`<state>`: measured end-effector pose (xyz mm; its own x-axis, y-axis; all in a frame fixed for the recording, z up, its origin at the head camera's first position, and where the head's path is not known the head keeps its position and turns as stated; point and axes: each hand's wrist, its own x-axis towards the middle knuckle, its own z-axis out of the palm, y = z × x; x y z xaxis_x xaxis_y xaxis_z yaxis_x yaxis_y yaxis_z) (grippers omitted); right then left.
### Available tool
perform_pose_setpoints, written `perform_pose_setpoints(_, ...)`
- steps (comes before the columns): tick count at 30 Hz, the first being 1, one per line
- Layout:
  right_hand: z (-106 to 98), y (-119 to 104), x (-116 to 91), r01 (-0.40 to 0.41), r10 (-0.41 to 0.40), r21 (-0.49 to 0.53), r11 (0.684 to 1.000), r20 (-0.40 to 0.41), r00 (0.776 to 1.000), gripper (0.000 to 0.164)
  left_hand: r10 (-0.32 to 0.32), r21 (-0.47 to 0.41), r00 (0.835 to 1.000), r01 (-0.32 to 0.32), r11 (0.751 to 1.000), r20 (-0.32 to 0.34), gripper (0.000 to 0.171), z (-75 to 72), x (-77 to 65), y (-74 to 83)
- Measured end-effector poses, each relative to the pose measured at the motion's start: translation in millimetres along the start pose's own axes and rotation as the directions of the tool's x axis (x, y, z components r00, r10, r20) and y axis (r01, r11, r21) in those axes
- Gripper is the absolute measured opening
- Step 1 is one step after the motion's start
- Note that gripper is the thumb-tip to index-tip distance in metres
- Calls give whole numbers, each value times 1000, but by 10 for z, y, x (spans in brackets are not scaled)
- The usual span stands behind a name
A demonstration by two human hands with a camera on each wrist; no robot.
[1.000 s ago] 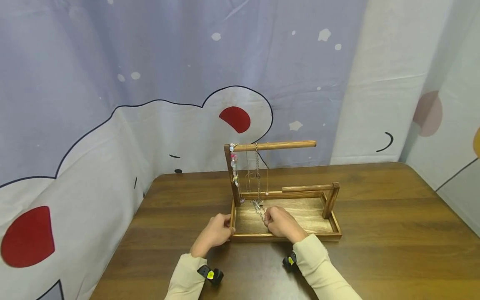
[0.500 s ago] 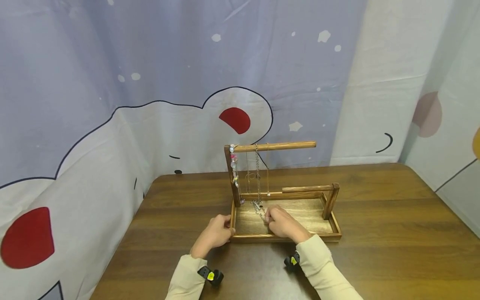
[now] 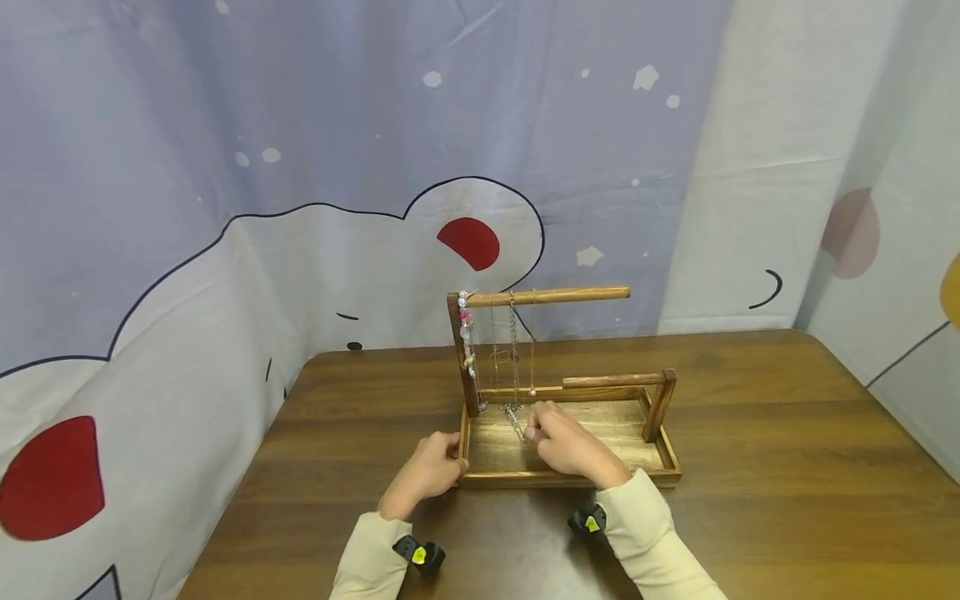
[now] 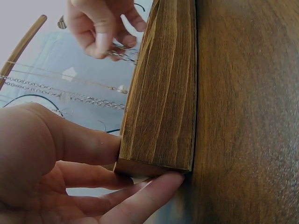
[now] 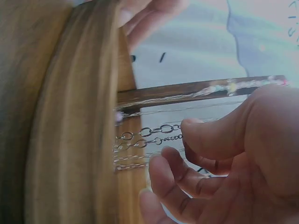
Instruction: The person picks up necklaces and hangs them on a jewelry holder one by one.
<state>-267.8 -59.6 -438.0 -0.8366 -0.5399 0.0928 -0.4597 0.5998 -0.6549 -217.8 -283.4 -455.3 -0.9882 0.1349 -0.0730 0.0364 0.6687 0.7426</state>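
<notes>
A wooden jewelry stand, whose tray point(image 3: 570, 480) has low rims, stands on the table. My left hand point(image 3: 427, 468) holds the tray's front left corner, thumb on one side and fingers under it in the left wrist view. Above the tray floor my right hand point(image 3: 567, 442) pinches a silver chain point(image 5: 152, 133) between thumb and fingers. Part of that chain point(image 3: 514, 421) trails down toward the tray's left half. From the upper bar point(image 3: 577, 294) hang a beaded necklace point(image 3: 467, 333), a silver chain necklace point(image 3: 514, 337) and fine necklaces, one with a small pearl-like pendant point(image 3: 533, 392).
A shorter, lower bar point(image 3: 611, 381) juts left from a post at the tray's right end. The brown wooden table point(image 3: 750, 433) extends around the stand. A patterned curtain point(image 3: 345, 100) hangs behind the table.
My right hand has risen slightly with the chain, and the strands below it are drawn closer together. The left hand keeps its hold on the tray corner.
</notes>
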Motion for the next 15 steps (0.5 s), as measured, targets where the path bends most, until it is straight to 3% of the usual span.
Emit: perform_pose_setpoints(15, -203, -246, -120, 78, -78, -1, 997, -37, 996, 11, 7, 4, 1000, -7, 1000, -1, 50, -4, 2, -2)
